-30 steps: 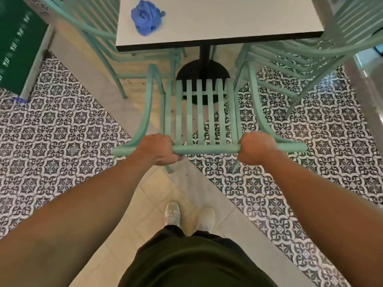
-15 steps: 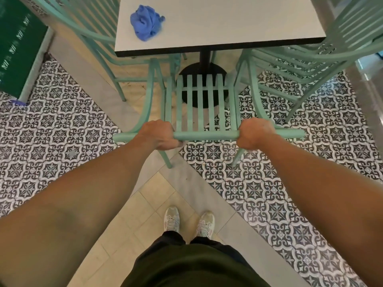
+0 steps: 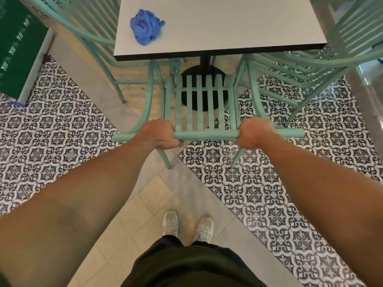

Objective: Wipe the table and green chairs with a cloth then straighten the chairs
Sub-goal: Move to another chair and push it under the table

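Grip fingertips hidden under chair rail

Café or eatery dining area: small pedestal table, matching green slatted chairs set around it, patterned floor tiles beneath the table.

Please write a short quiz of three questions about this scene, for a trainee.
1. True or false: the crumpled blue cloth lies on the patterned tile floor.
2. What does each hand grip?
3. Where is the cloth? A) left part of the white square table; B) chair seat; C) in a hand.

Key: 1 false. 2 The left hand and the right hand both grip the top rail of the mint-green slatted metal chair. 3 A.
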The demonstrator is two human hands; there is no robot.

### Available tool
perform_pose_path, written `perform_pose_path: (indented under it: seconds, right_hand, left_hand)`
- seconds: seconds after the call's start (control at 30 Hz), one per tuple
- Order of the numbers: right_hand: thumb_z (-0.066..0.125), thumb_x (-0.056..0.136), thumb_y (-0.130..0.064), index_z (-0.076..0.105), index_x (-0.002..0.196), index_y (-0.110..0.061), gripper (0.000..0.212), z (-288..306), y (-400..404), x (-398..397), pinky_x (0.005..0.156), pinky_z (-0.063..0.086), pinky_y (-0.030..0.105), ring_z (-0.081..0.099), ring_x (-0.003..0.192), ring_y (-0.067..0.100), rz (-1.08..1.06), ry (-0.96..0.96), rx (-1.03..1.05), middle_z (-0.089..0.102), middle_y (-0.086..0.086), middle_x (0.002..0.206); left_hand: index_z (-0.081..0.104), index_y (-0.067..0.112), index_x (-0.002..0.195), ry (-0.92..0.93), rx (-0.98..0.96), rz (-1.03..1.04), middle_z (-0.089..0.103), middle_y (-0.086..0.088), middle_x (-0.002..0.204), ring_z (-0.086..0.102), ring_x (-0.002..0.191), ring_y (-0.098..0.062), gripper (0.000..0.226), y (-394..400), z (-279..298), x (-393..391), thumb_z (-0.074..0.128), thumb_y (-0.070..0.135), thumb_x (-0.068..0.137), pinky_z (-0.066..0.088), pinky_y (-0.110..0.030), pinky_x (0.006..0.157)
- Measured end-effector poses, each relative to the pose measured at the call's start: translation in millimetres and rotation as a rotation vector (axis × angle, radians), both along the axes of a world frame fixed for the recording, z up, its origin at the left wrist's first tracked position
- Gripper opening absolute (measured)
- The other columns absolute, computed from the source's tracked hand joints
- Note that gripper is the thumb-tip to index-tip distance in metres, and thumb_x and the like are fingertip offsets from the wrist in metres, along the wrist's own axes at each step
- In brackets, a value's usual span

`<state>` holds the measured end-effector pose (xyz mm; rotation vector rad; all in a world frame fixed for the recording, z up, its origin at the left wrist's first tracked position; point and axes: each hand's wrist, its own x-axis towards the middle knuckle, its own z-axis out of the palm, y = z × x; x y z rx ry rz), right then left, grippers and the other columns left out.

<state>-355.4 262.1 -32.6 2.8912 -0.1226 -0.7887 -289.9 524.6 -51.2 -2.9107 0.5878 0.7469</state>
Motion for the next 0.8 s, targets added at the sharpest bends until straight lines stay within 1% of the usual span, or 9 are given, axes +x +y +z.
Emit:
perform_pose_path:
  seconds: [0.17, 0.33, 0.4, 0.43, 0.5, 0.57, 0.63, 0.7, 0.8]
  right_hand:
    - [0.057, 0.086, -0.039, 0.047, 0.077, -0.021, 0.023, -1.9, -0.9, -0.9, 0.059, 0.048, 0.028, 0.054, 0.061, 0.009, -0.004, -0.013, 0.006, 0.058, -0.003, 0.073]
    - [0.059, 0.083, -0.041, 0.058, 0.090, -0.021, 0.022, -4.7, -0.5, -3.3, 0.063, 0.053, 0.030, 0.056, 0.063, 0.011, -0.049, -0.034, 0.013, 0.060, -0.003, 0.072]
    - [0.059, 0.081, -0.040, 0.060, 0.107, -0.024, 0.030, -9.5, 0.7, -6.1, 0.075, 0.052, 0.035, 0.060, 0.072, 0.015, -0.072, -0.107, 0.013, 0.062, -0.003, 0.080]
    - [0.060, 0.079, -0.038, 0.056, 0.119, -0.024, 0.042, -16.4, 1.7, -10.6, 0.090, 0.047, 0.042, 0.061, 0.088, 0.021, -0.097, -0.182, 0.013, 0.064, 0.000, 0.094]
    - [0.061, 0.077, -0.036, 0.029, 0.144, -0.016, 0.077, -30.8, 6.5, -27.5, 0.113, 0.017, 0.060, 0.038, 0.133, 0.036, -0.244, -0.354, 0.015, 0.044, 0.016, 0.141]
    - [0.057, 0.083, -0.031, -0.003, 0.152, -0.013, 0.093, -42.8, 17.9, -56.5, 0.110, -0.004, 0.060, 0.003, 0.145, 0.042, -0.402, -0.451, 0.019, 0.004, 0.023, 0.159]
    - [0.051, 0.086, -0.026, -0.017, 0.150, -0.012, 0.094, -54.4, 30.1, -89.7, 0.109, -0.005, 0.059, -0.007, 0.145, 0.041, -0.477, -0.453, 0.049, -0.013, 0.021, 0.158]
    - [0.048, 0.090, -0.032, -0.019, 0.150, -0.011, 0.092, -61.7, 39.5, -122.7, 0.114, -0.001, 0.060, -0.008, 0.145, 0.040, -0.558, -0.302, 0.152, -0.015, 0.020, 0.158]
    - [0.040, 0.095, -0.050, -0.004, 0.153, -0.014, 0.081, -71.4, 42.2, -175.9, 0.116, 0.009, 0.060, -0.001, 0.146, 0.038, -0.682, -0.063, 0.291, 0.000, 0.017, 0.160]
  left_hand:
    - [0.072, 0.024, 0.102, -0.042, -0.001, -0.014, 0.065, 0.001, 0.083, 0.060, 0.079, -0.020, 0.059, 1.2, -0.7, -0.7, 0.060, 0.073, 0.073, 0.047, -0.031, 0.070]
    - [0.072, 0.028, 0.104, -0.046, -0.032, 0.001, 0.066, 0.004, 0.085, 0.060, 0.081, -0.019, 0.056, 2.0, -2.4, -1.7, 0.061, 0.072, 0.071, 0.047, -0.032, 0.071]
    - [0.068, 0.032, 0.116, -0.081, -0.092, 0.026, 0.069, 0.004, 0.099, 0.061, 0.090, -0.021, 0.057, 3.0, -1.2, -4.9, 0.063, 0.068, 0.071, 0.049, -0.034, 0.079]
    - [0.062, 0.031, 0.125, -0.123, -0.112, 0.021, 0.068, 0.002, 0.112, 0.061, 0.100, -0.023, 0.062, 4.1, -1.5, -8.4, 0.064, 0.064, 0.073, 0.048, -0.037, 0.087]
    - [0.045, 0.021, 0.142, -0.267, -0.124, -0.055, 0.052, -0.005, 0.140, 0.050, 0.124, -0.028, 0.075, 7.6, -6.6, -20.3, 0.062, 0.056, 0.078, 0.038, -0.046, 0.105]
    - [0.025, 0.015, 0.150, -0.383, -0.127, -0.123, 0.026, -0.013, 0.156, 0.027, 0.142, -0.032, 0.087, 11.3, -15.2, -45.9, 0.062, 0.048, 0.079, 0.018, -0.056, 0.116]
    - [0.009, 0.014, 0.154, -0.413, -0.160, -0.154, 0.006, -0.019, 0.161, 0.007, 0.148, -0.038, 0.101, 11.5, -27.5, -80.8, 0.065, 0.043, 0.075, 0.000, -0.061, 0.116]
    - [0.003, 0.012, 0.156, -0.375, -0.219, -0.242, -0.006, -0.023, 0.161, -0.005, 0.148, -0.042, 0.102, 4.3, -36.8, -117.2, 0.062, 0.038, 0.077, -0.008, -0.060, 0.115]
    - [0.000, 0.017, 0.157, -0.003, -0.090, -0.474, -0.011, -0.016, 0.162, -0.012, 0.149, -0.033, 0.081, -25.0, -52.2, -156.3, 0.044, 0.043, 0.093, -0.006, -0.055, 0.119]
